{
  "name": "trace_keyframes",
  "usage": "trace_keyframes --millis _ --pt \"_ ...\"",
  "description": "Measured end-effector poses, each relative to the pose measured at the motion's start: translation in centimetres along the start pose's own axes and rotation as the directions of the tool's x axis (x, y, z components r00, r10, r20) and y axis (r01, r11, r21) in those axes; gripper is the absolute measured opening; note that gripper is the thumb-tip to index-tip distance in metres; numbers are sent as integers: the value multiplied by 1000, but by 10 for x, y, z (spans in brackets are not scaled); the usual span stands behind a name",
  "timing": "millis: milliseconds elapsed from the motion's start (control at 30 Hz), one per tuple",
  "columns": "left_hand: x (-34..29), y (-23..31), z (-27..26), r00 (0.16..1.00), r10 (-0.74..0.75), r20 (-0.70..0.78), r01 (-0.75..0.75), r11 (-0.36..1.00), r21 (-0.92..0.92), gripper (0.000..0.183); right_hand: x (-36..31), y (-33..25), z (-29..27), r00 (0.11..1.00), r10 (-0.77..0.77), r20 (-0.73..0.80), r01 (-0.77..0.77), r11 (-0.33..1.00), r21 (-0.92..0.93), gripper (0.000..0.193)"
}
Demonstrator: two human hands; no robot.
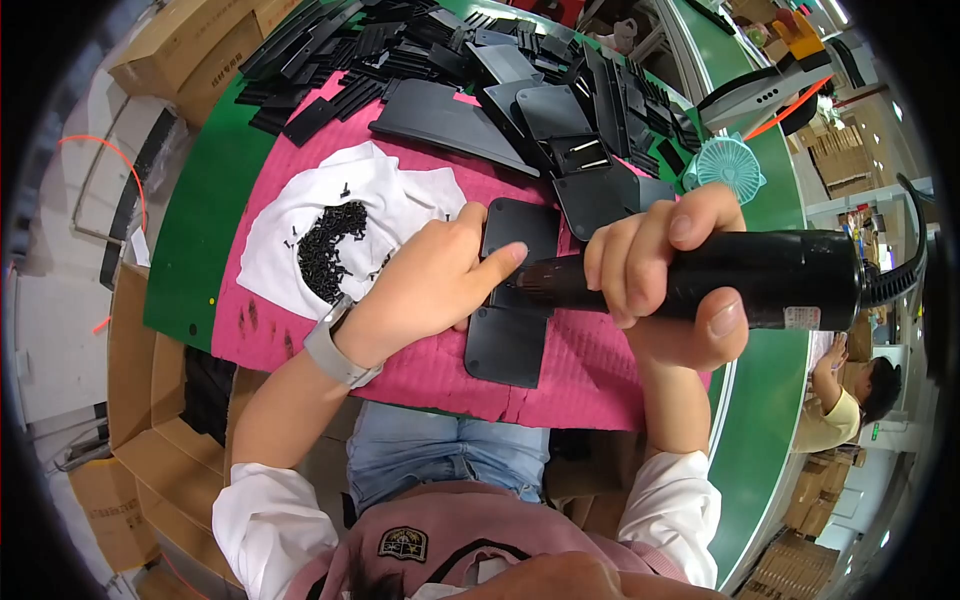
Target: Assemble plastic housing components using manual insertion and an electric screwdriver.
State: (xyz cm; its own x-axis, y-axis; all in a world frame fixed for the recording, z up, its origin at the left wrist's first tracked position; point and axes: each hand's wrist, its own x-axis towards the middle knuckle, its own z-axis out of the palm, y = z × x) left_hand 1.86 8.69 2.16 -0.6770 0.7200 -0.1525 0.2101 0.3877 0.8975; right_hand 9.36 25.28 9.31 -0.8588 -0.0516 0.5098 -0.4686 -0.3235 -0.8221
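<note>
The right hand is wrapped around a black corded electric screwdriver, its palm out of sight behind the barrel. The cord runs off toward the dark fisheye rim, which cuts it off. The left hand lies over a black rectangular plate, thumb stretched out beside the screwdriver's nose; its other fingertips are mostly hidden, so I cannot tell whether it pinches anything. The plate lies on pink corrugated sheeting on the green desk, its middle covered by the left hand and the tool; where the bit meets it is hard to make out. The left forearm hides part of a white cloth bearing black screws, too many to count. Writing shows on 1 cardboard box, 1 pale label on the screwdriver, too small to read, and 1 vest emblem.
</note>
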Motion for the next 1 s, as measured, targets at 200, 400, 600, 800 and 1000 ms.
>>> trace_keyframes --millis 200,400,600,800,1000 --pt "-2 6 -6 989 -36 144 81 943 -323 25 9 3 8 996 75 50 -61 967 -247 38" --pt "-4 8 -8 992 -11 123 47 953 -298 23 17 9 16 992 127 6 -126 986 -111 39" --pt "-3 0 -4 996 40 77 -14 947 -321 22 18 11 24 990 138 17 -137 988 -78 38" --pt "-1 6 -1 996 0 84 25 955 -297 20 16 7 19 991 133 9 -132 986 -104 38" --pt "-3 10 -2 998 -56 39 62 981 -185 30 9 4 9 983 81 162 -44 975 -219 37"
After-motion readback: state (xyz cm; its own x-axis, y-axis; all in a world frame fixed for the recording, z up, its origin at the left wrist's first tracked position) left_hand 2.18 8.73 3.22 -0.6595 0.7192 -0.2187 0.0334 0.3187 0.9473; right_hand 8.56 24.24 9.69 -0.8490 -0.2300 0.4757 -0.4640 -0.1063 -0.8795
